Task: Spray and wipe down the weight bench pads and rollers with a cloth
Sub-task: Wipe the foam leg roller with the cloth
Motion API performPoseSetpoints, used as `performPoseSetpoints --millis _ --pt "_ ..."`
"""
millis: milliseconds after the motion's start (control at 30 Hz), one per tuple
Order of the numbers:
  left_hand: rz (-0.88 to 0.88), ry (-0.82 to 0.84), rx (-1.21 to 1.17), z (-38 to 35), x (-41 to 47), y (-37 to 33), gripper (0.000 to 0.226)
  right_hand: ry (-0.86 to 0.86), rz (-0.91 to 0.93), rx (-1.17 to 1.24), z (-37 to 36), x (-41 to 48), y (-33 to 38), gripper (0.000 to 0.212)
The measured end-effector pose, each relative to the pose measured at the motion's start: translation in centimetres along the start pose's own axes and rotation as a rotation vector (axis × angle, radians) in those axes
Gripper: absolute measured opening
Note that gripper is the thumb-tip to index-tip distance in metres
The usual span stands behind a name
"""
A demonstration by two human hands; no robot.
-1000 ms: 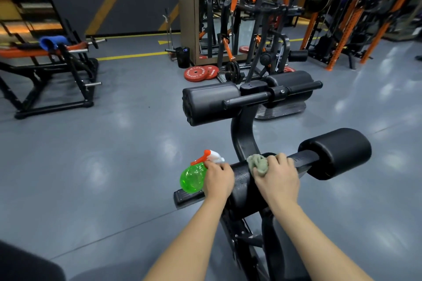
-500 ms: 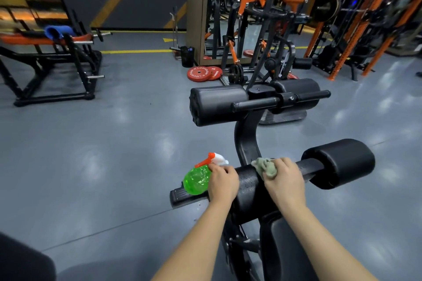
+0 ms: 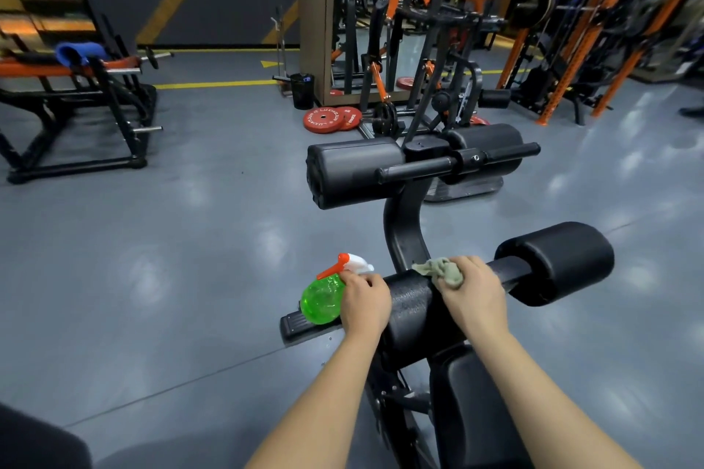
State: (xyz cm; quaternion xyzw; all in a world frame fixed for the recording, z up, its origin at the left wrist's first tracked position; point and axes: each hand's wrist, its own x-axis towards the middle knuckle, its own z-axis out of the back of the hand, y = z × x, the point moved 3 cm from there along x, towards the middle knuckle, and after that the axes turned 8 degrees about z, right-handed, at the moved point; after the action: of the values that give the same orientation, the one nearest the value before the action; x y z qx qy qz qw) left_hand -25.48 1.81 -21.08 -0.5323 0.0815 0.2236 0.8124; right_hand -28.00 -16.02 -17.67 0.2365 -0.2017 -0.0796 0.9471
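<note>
Currently left hand [image 3: 364, 303] grips green spray bottle [image 3: 322, 299] at near roller [image 3: 413, 306] left end; right hand [image 3: 472, 295] presses bunched cloth [image 3: 442, 271] onto its top. Open grey floor [image 3: 190, 240] on both sides.

left hand [image 3: 365, 302]: spray bottle [image 3: 321, 302] | right hand [image 3: 475, 296]: cloth [image 3: 441, 270], apparently on roller [image 3: 410, 303]

arms stretched forward, left grip [image 3: 365, 303] curled, right grip [image 3: 474, 295] curled, knuckles up
</note>
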Motion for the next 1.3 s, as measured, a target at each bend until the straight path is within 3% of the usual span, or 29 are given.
performPoseSetpoints --millis 200,300,433,500,733,867,933,1033,1067,1167,1300 --pt "0.02 0.003 -0.017 0.0 0.3 0.1 0.041 0.078 0.262 0.125 -0.1 -4.3 4.0 0.027" --pt "0.051 0.002 -0.038 0.0 0.2 0.2 0.045 0.177 0.332 0.065 0.8 -2.6 2.5 0.038" --pt "0.07 0.011 -0.073 -0.1 0.2 0.3 0.055 0.066 -0.04 0.003 1.4 1.2 -2.0 0.016" --pt "0.071 0.005 -0.083 -0.1 0.3 0.3 0.055 0.015 -0.053 -0.038 0.8 0.8 -1.6 0.014" --pt "0.107 0.003 -0.141 -0.5 1.1 0.4 0.055 0.014 0.344 0.202 -0.7 -7.8 3.0 0.034" --pt "0.156 -0.005 -0.171 -0.4 1.2 0.3 0.052 -0.01 0.564 0.047 0.3 -4.8 0.9 0.031" --pt "0.176 0.0 -0.169 -0.2 1.4 0.4 0.054 -0.052 0.393 0.021 1.0 -2.5 -0.8 0.027" --pt "0.1 0.002 -0.113 -0.1 1.8 0.5 0.057 -0.105 -0.079 0.126 1.1 -0.7 -3.1 0.017" --pt "0.088 -0.009 -0.108 -0.2 2.0 0.5 0.057 -0.116 -0.125 0.118 0.8 -0.8 -2.6 0.016" --pt "0.153 -0.022 -0.134 -0.2 2.0 0.5 0.052 -0.091 -0.023 0.12 -1.1 -3.9 1.6 0.018" --pt "0.207 -0.003 -0.173 -0.5 2.4 0.5 0.048 -0.038 0.262 0.226 -1.7 -8.4 4.7 0.023"
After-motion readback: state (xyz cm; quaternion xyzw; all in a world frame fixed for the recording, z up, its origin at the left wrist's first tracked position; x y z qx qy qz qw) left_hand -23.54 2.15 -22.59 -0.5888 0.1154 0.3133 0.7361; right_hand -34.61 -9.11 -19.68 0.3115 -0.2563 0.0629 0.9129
